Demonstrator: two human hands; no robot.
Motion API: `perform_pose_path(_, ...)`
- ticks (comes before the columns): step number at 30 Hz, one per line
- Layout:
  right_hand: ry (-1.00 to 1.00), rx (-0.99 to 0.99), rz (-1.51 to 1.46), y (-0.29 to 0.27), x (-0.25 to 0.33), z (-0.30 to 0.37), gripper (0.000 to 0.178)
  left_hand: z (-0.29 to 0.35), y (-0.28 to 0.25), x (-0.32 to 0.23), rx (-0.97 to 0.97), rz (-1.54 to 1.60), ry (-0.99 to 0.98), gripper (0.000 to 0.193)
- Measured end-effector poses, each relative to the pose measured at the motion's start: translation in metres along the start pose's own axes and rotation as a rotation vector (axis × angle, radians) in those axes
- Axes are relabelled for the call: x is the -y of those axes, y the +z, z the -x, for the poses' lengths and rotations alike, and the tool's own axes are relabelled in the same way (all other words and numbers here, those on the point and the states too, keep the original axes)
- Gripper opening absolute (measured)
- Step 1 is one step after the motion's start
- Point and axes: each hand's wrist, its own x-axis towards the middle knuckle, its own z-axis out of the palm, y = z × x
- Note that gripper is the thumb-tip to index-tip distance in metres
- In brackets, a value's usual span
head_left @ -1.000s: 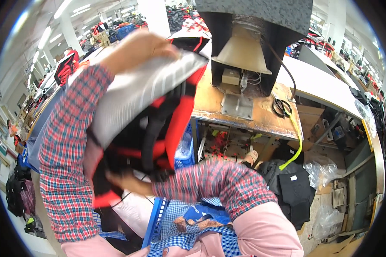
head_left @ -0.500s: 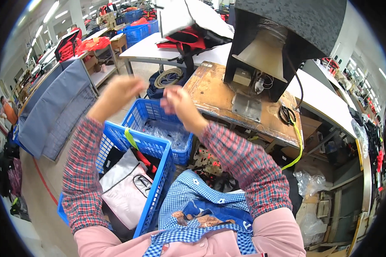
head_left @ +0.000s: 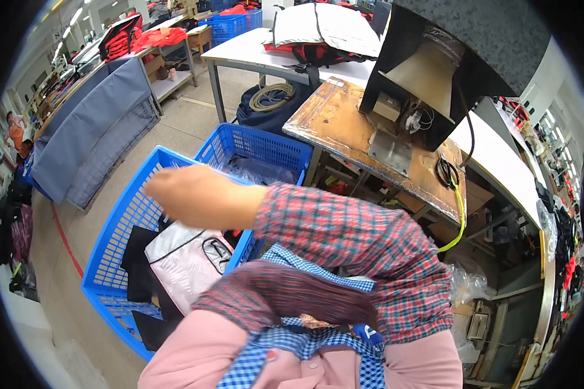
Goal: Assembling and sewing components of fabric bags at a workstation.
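My right hand (head_left: pixel 198 196) reaches leftward above the near blue basket (head_left: pixel 115 227), its back toward me and its fingers curled in. What they hold, if anything, is hidden. Below it in the basket lie a pink and white fabric piece (head_left: pixel 182 259) with a black-edged oval and several black pieces (head_left: pixel 150 288). The plaid sleeve (head_left: pixel 344 223) of my right arm runs across in front of me. Under it my left forearm (head_left: pixel 292 295) crosses to the right, smeared by motion; my left hand is hidden behind the right sleeve.
Behind the near basket stands a second blue basket (head_left: pixel 256 139) with clear plastic inside. A worn wooden table (head_left: pixel 331 113) carries a black-hooded machine (head_left: pixel 428 71). White and red bags (head_left: pixel 324 29) lie on a white table. Grey padded panels (head_left: pixel 87 149) stand at left.
Both raised hands have come down. My right arm has swung left over the near basket; my left arm has crossed to the right beneath it. The view has shifted, showing more of the near basket.
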Motion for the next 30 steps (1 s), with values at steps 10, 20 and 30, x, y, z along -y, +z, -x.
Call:
perform_pose_path(10,-0.284,0.081,-0.271,0.07,0.078,0.029,0.015,0.004,0.056,-0.021,0.061,0.186,-0.014,0.037)
perform_pose_path(20,-0.175,0.223,-0.285,0.081,0.08,0.044,0.016,-0.025,0.093,-0.015,0.146,0.394,0.031,0.041)
perform_pose_path(30,0.331,0.094,-0.145,0.125,-0.054,0.141,0.024,-0.024,0.119,0.044,-0.139,0.858,0.157,0.049)
